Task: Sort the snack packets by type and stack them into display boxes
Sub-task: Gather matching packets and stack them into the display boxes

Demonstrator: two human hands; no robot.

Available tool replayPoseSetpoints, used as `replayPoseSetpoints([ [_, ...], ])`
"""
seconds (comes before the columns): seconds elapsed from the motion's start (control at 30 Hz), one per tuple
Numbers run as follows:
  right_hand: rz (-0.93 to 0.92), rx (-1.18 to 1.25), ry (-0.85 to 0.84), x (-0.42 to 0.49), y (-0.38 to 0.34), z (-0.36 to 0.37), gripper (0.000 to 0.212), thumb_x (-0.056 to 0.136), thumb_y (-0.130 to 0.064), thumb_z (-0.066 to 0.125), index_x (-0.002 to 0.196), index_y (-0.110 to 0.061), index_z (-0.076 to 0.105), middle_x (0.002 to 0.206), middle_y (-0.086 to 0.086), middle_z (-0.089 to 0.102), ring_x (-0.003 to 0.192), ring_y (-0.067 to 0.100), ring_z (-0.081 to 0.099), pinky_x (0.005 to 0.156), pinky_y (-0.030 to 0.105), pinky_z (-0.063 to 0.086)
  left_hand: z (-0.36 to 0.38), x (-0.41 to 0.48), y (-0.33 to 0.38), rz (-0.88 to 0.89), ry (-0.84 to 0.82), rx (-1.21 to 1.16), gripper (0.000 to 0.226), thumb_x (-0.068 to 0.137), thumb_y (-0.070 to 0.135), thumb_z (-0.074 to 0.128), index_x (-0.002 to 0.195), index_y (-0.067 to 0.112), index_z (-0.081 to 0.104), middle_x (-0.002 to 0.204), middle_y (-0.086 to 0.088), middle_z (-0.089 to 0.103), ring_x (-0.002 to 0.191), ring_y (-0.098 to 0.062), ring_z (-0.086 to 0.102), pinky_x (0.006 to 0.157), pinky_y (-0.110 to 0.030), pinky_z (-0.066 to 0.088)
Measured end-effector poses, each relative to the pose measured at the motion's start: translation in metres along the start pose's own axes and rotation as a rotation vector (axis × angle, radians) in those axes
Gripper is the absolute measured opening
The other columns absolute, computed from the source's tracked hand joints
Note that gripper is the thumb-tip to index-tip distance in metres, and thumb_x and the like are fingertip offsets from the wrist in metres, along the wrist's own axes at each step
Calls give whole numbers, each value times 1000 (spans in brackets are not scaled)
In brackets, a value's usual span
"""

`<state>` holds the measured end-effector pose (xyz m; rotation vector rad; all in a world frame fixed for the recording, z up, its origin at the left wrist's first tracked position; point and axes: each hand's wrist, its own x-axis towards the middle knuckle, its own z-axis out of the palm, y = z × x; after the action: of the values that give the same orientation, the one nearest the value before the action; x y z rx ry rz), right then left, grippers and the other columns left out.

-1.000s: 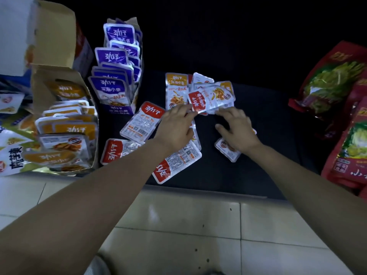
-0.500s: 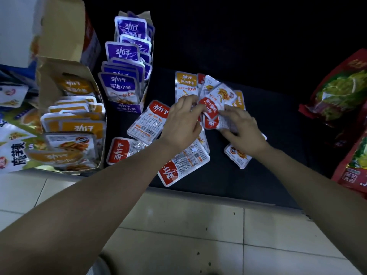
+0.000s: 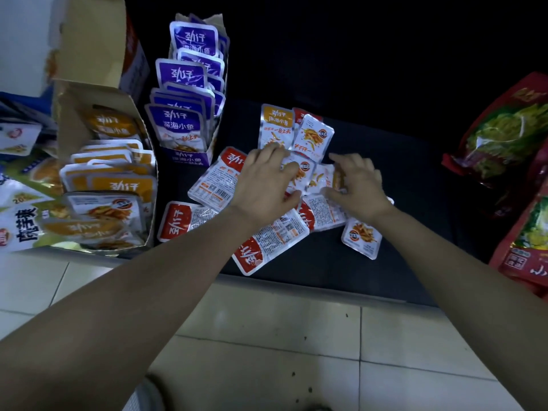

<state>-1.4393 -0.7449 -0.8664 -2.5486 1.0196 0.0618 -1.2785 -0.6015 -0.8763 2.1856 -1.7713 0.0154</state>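
Several loose red-topped snack packets (image 3: 212,180) lie scattered on a dark shelf (image 3: 415,232), mixed with an orange-topped packet (image 3: 275,126). My left hand (image 3: 267,185) grips a white packet (image 3: 302,173) at the middle of the pile, thumb under its edge. My right hand (image 3: 355,185) pinches a neighbouring packet (image 3: 323,179), fingers curled over it. At the left stands an open cardboard display box (image 3: 71,123) filled with orange packets. Behind it, a second display box (image 3: 189,157) holds upright purple packets.
Large red bags of pickled greens (image 3: 504,134) lie along the right side of the shelf. More bags (image 3: 20,221) sit at the far left. A single packet (image 3: 360,237) lies near my right wrist. Pale floor tiles (image 3: 267,336) run below the shelf edge.
Both hands have drawn closer together over the pile. The red packet that my left hand held up has come down, and each hand now holds a packet in the heap.
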Motion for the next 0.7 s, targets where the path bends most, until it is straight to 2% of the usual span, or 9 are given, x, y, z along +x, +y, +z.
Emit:
replayPoseSetpoints([
  [0.1,213,168,4,-4,5,-4,60,80,-43,76,130,-21,53,123,3,55,118,25,47,100,39,37,-5,-7,-5,-63,25,22,30,80,38,66,90,10,64,116,-13,59,121,-33,48,96,-46,38],
  [0.17,350,534,51,-9,5,-13,36,82,-33,77,107,-13,60,101,6,66,88,21,63,76,36,53,-8,-10,-6,-109,35,17,29,82,35,66,91,8,64,116,-14,58,121,-33,47,96,-46,38],
  [0.23,427,771,126,-14,2,-22,25,89,-25,71,101,-8,57,86,6,66,66,13,62,50,21,49,-11,-11,-4,-147,24,14,27,85,32,63,97,7,64,121,-14,56,123,-32,44,99,-45,36],
  [0.27,452,828,169,-17,1,-26,24,91,-24,68,104,-8,56,88,5,66,66,11,62,47,17,48,-11,-11,-2,-163,12,20,27,87,31,60,100,7,63,124,-14,54,125,-31,42,101,-45,35],
  [0.4,462,974,351,-24,-1,-40,19,95,-21,61,110,-12,54,101,5,68,85,17,67,74,30,57,-14,-8,8,-168,6,-35,25,91,27,55,104,8,65,127,-15,52,126,-30,39,100,-43,35],
  [0.47,407,1042,357,-30,-3,-47,13,97,-18,59,108,-14,56,95,2,68,82,16,67,72,30,56,-18,-2,18,-163,75,-186,24,92,22,55,109,9,64,123,-14,54,122,-30,43,100,-43,37],
  [0.53,319,1056,255,-38,-5,-55,3,96,-15,59,99,-16,61,86,1,68,72,12,67,65,28,54,-26,6,30,-212,124,-407,32,95,21,53,125,10,56,128,-10,52,123,-26,42,104,-37,35],
  [0.6,244,1014,49,-50,-6,-60,4,95,-13,60,97,-15,63,80,2,69,64,10,66,61,26,53,-36,14,42,-239,106,-661,43,97,24,52,139,15,45,140,-5,45,128,-20,40,103,-31,35],
  [0.7,158,832,-209,-70,-5,-61,13,91,-12,66,103,-8,66,87,8,70,71,12,66,66,23,55,-46,16,56,-146,-128,-785,53,92,28,63,142,26,43,139,3,49,125,-13,47,98,-27,42],
])
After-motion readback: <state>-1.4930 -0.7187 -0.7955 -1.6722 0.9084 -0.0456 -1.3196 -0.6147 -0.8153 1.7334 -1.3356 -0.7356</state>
